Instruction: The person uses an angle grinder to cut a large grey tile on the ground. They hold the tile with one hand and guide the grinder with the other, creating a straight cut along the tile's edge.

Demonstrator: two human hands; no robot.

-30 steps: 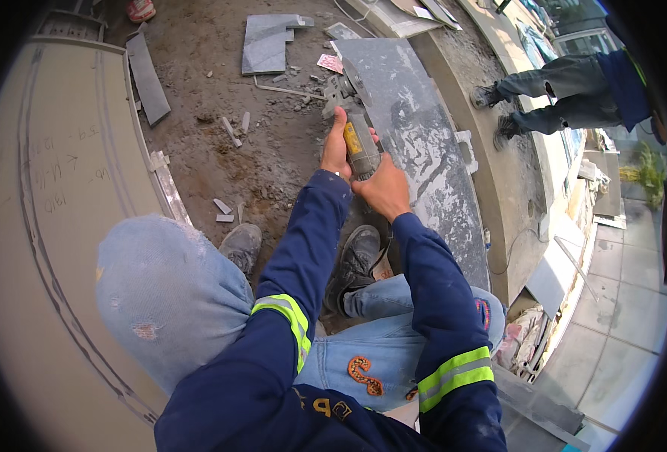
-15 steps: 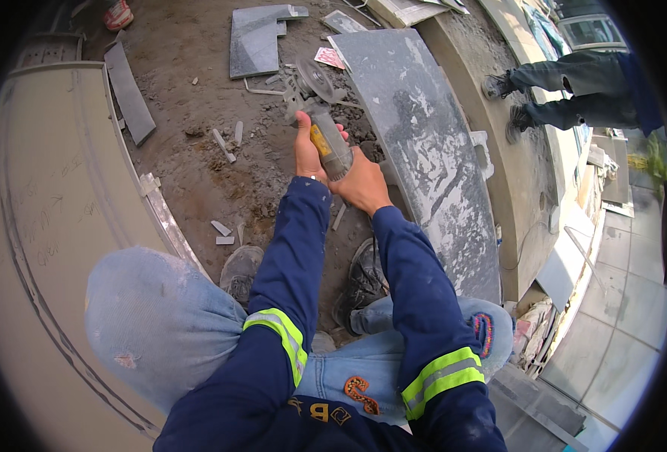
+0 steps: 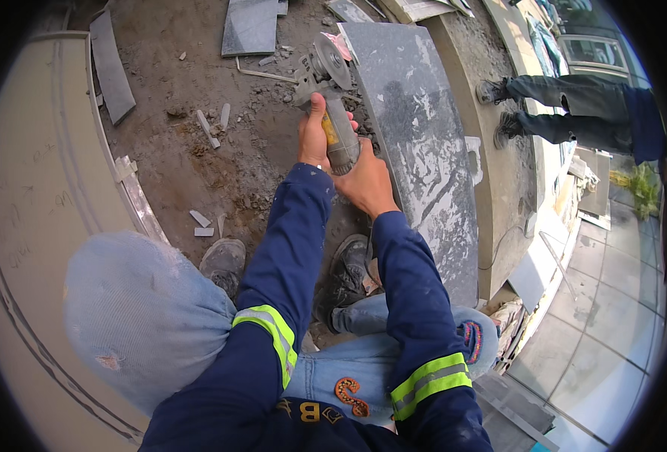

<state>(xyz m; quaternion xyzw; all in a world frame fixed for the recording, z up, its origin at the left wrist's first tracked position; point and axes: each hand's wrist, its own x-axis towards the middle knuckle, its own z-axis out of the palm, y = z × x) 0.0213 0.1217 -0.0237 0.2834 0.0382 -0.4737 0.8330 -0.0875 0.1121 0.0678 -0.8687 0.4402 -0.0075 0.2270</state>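
Observation:
Both my hands grip a grey angle grinder with a yellow label, held beside the upper left edge of a large dark stone slab marked with white patches. My left hand wraps round the left of the body near the head, thumb on top. My right hand holds the rear of the body. The disc points away from me, tilted, close to the slab's edge; whether it touches is unclear. A thin rod and rubble lie on the dirt beyond.
Another person's legs are on the concrete ledge at right. A beige board lies at left. Cut stone pieces and a narrow strip lie on the dirt. Grey tiles are at far right.
The grinder has shifted left relative to the slab and tilted, showing more of the disc's face. My hands still grip it. The view has shifted slightly.

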